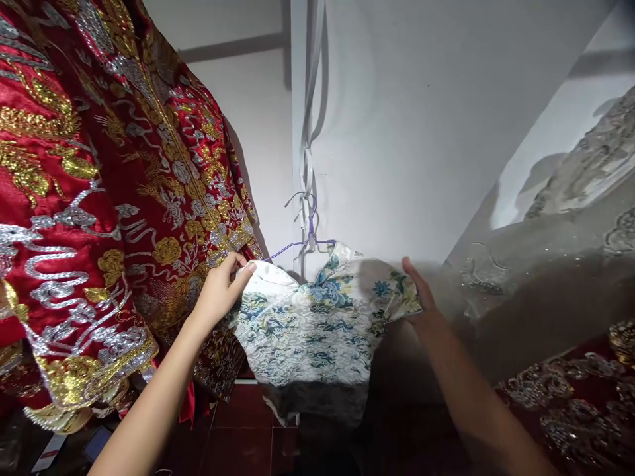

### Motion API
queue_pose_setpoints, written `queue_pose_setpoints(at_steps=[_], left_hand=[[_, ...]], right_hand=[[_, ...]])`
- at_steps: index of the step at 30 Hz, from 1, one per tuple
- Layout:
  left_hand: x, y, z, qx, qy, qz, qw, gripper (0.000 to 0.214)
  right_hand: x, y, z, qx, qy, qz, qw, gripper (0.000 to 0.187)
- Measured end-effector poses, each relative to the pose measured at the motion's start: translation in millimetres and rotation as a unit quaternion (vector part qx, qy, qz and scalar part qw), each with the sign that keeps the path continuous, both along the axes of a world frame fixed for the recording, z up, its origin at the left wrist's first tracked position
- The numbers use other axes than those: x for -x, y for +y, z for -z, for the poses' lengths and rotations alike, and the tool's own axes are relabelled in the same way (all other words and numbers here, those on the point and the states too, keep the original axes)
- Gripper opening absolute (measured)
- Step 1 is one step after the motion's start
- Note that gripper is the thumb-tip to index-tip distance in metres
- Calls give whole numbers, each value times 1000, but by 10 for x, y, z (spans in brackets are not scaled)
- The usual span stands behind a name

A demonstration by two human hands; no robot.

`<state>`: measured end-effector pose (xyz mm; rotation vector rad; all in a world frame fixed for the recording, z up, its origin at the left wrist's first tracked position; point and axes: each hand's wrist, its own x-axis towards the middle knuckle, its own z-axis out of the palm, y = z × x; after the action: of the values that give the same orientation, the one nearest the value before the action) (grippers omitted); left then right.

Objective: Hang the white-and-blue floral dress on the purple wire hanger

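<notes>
Two bare hands hold up a short-sleeved patterned top [312, 330], which hangs centrally in front of the pale wall [397, 132], between a red embroidered jacket [159, 172] on the left and a sheer gown [546, 258] on the right. The left hand [223, 281] pinches its left shoulder between thumb and fingers; the right hand [421, 294] is at the right sleeve, thumb raised, its fingers hidden by the cloth, so I cannot tell how firmly it is closed. One slim purple hanger [311, 228] stands at the neckline, its left arm bare above the shoulder. I judge the top light and soft, with a crinkled body that would give little support and sag from any single point. The shoulder seams look the best place to hold; the thin hanger may let smooth cloth slide, and the open collar should not be tugged.
</notes>
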<state>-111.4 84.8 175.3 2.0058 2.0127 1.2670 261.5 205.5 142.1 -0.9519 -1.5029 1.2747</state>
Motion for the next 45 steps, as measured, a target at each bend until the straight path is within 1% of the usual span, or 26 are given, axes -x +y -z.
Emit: queue_pose_setpoints(at_steps=[2,4,6,8,10,12,14,15,17,19,20,21,22,24,26,28,29,30,32,34,35,37,39,41,43,45], left_hand=[[-4,0,-65,-15,24,-16,999,33],[-48,59,-194,-43,39,-9,998,34],[-131,132,-358,-83,46,27,995,35],[-250,156,-514,-131,58,62,988,35],[-391,88,-619,-177,56,72,980,38],[-537,-55,-645,-183,8,93,979,39],[-671,-222,-582,-111,-104,172,973,38],[-727,-297,-523,-50,-181,225,956,38],[-805,-416,-373,65,-346,310,883,37],[-813,-501,-216,144,-483,333,797,34],[-785,-542,-149,171,-527,325,767,33],[-736,-587,-96,194,-548,313,751,33],[-667,-640,-58,216,-546,304,750,33],[-491,-775,-30,252,-477,308,784,28],[-308,-931,-53,275,-358,327,830,22],[-159,-1060,-101,273,-247,324,872,26],[-104,-1096,-124,254,-204,305,895,29],[-61,-1108,-144,225,-168,279,918,30],[-6,-1056,-171,156,-108,221,957,29],[23,-928,-180,83,-65,162,981,25],[30,-854,-181,38,-49,132,989,23],[26,-724,-177,-84,-22,72,994,25],[-9,-643,-155,-226,-7,32,974,27],[-83,-609,-94,-332,-16,43,942,24],[-199,-591,20,-341,-35,98,934,22],[-341,-557,187,-251,-58,160,953,22]], right_hand=[[-129,-81,-44,59,30,44,997,45],[-216,-210,-163,32,17,80,996,37],[-239,-373,-334,-2,-2,69,998,30],[-223,-572,-495,-2,5,48,999,25],[-199,-812,-587,8,36,38,999,26],[-166,-1079,-585,1,56,30,998,23],[-88,-1343,-508,7,19,-35,999,19],[-22,-1462,-456,5,-23,-91,996,20],[169,-1655,-346,-30,-124,-206,970,25],[404,-1764,-245,-100,-195,-287,932,28],[517,-1781,-200,-131,-215,-312,916,29],[615,-1771,-156,-152,-226,-330,904,28],[692,-1734,-112,-166,-231,-335,898,27],[769,-1587,-20,-187,-236,-286,910,22],[759,-1371,73,-223,-235,-164,932,28],[700,-1142,153,-260,-241,-49,934,40],[664,-1040,183,-270,-248,-24,930,40],[629,-953,205,-267,-257,-27,928,35],[571,-826,222,-225,-260,-90,935,24],[534,-737,198,-169,-213,-131,953,30],[525,-693,170,-147,-175,-125,965,32],[523,-583,80,-122,-84,-74,986,35],[540,-434,-45,-97,6,-17,995,36],[569,-272,-184,-82,84,37,992,35],[594,-141,-301,-81,141,82,983,33],[589,-82,-354,-92,170,116,974,33]])
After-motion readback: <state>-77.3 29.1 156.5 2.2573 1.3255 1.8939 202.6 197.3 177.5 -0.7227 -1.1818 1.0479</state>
